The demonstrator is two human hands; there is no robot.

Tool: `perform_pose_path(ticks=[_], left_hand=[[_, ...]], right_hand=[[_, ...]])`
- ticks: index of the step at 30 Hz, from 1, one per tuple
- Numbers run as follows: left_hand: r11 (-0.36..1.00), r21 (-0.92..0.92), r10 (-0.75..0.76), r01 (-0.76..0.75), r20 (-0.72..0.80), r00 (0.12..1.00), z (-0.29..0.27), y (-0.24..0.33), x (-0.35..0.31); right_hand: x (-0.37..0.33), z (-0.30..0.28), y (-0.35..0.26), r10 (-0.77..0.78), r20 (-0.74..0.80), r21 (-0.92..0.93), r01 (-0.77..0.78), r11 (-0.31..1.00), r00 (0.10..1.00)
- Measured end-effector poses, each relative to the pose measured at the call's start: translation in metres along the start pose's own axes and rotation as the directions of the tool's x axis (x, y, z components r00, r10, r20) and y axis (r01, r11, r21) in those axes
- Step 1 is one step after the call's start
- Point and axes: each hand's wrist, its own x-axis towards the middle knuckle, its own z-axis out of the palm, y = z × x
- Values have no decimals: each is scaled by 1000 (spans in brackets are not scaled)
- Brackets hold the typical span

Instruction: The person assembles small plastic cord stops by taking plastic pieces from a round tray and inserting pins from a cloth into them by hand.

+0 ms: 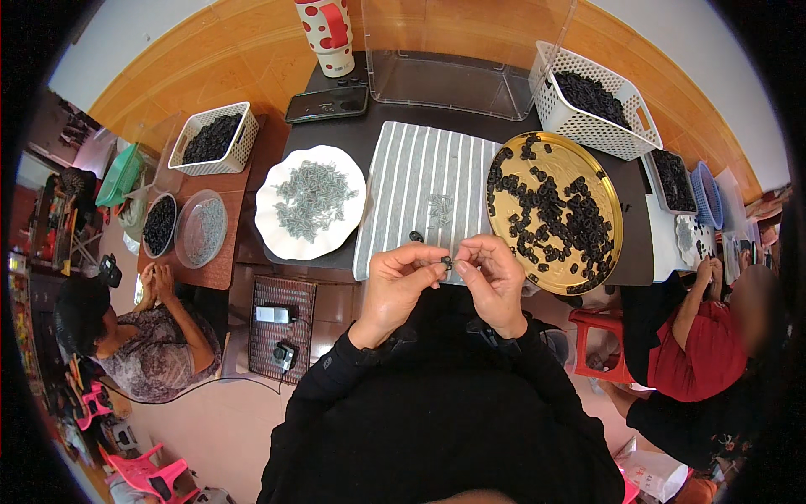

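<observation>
We've got a small blk part (447, 263) at the near edge of the desk (346, 139), just over the near edge of a grey-&-white striped cloth (420, 168). Our L hand (388, 290) has its grip clenched on it, thumb vs. fingertips. Our R hand (495, 290) is right beside it, thumb & fingers curled in close; can't tell if its grip is also on the part or on sth. tiny.

On the cloth we see a loose cluster of small grey pins (439, 210) & one blk ring-like piece (416, 236) near the L fingertips. Toward the desk's L edge: white scalloped dish (311, 249) w/ a heap of similar pins. Toward the R edge: round gold tray (579, 164) w/ lots of small blk pieces, spread unevenly. Far R corner: white perforated basket (588, 132), also w/ blk pieces. Along the far edge: clear plastic bin (453, 84), & toward the far L corner a red-dotted tumbler (327, 42) behind a flat blk tray (327, 104).
</observation>
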Motion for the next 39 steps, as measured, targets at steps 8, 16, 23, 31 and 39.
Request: perform_pose_path(ticks=[8, 16, 23, 31, 39], left_hand=[[999, 40, 1, -2, 13, 1000, 0, -1, -1], [999, 46, 6, -5, -4, 1000, 0, 0, -2], [997, 81, 15, -15, 5, 1000, 0, -2, -2], [985, 146, 78, -88, 75, 994, -5, -4, -5], [999, 7, 50, -50, -83, 995, -18, -2, -18]], right_hand=[[-1, -2, 0, -30, 3, -67, 31, 997, 1000], [-2, -1, 1, -51, -5, -88, 51, 995, 999], [2, -3, -3, -116, 68, -172, 127, 977, 991], [7, -4, -11, -157, 206, -265, 209, 941, 966], [7, 2, -6, 89, 156, -253, -47, 966, 984]])
